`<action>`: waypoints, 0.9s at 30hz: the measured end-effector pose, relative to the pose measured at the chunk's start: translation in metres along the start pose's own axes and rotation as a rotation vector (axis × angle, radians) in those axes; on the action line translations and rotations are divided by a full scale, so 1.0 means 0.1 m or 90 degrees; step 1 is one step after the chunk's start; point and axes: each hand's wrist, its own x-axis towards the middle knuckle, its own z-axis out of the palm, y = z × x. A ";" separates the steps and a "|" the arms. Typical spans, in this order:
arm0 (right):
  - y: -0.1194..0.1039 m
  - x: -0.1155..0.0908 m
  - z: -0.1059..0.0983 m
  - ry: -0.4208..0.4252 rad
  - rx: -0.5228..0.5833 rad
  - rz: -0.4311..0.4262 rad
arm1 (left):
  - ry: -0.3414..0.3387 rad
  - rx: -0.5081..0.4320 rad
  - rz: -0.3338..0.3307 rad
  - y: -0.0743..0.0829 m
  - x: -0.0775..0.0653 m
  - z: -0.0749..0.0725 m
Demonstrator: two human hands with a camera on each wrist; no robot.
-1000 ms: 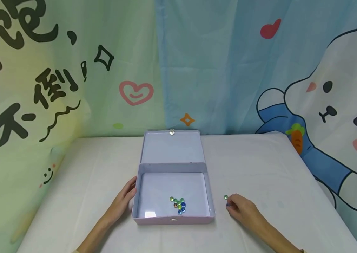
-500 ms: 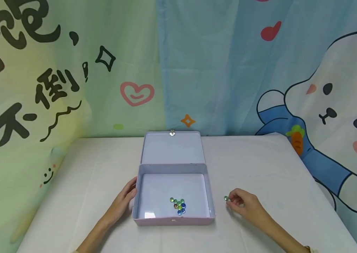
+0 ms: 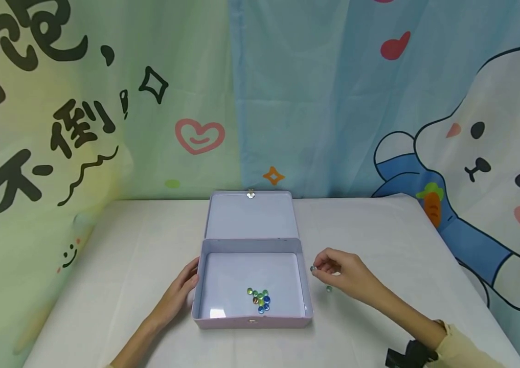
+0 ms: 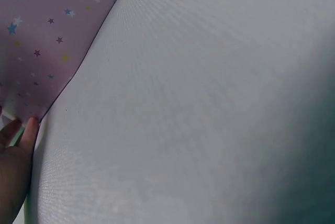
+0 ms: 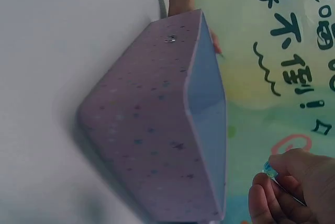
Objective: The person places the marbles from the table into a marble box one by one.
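Observation:
A hinged box point(image 3: 252, 322), pale inside and pink with small stars outside, stands with its lid point(image 3: 249, 214) raised. Several glass marbles point(image 3: 261, 295), green, blue and one brownish, lie in a cluster on its floor. At the box's left side, my left hand point(image 3: 178, 294) rests with its fingers against the wall; in the left wrist view the fingertips touch the starry wall point(image 4: 49, 41). Just right of the box, my right hand point(image 3: 344, 273) pinches a marble between thumb and fingertip; this marble point(image 5: 270, 170) looks blue-green in the right wrist view. Below that hand, a green marble point(image 3: 329, 289) lies on the cloth.
A white cloth point(image 3: 149, 230) covers the table. Behind it hangs a printed curtain point(image 3: 287, 102) with hearts, writing and a cartoon rabbit. A metal clasp point(image 3: 250, 193) sits at the lid's top edge. Black wrist gear point(image 3: 409, 355) is on my right forearm.
My right hand has risen from the cloth and moved left toward the box with a marble in its pinch, leaving the green marble behind. My left hand has stayed in place.

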 end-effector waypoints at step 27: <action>-0.65 1.45 1.13 -0.282 -0.004 -0.144 | -0.016 -0.010 -0.005 0.03 0.00 -0.02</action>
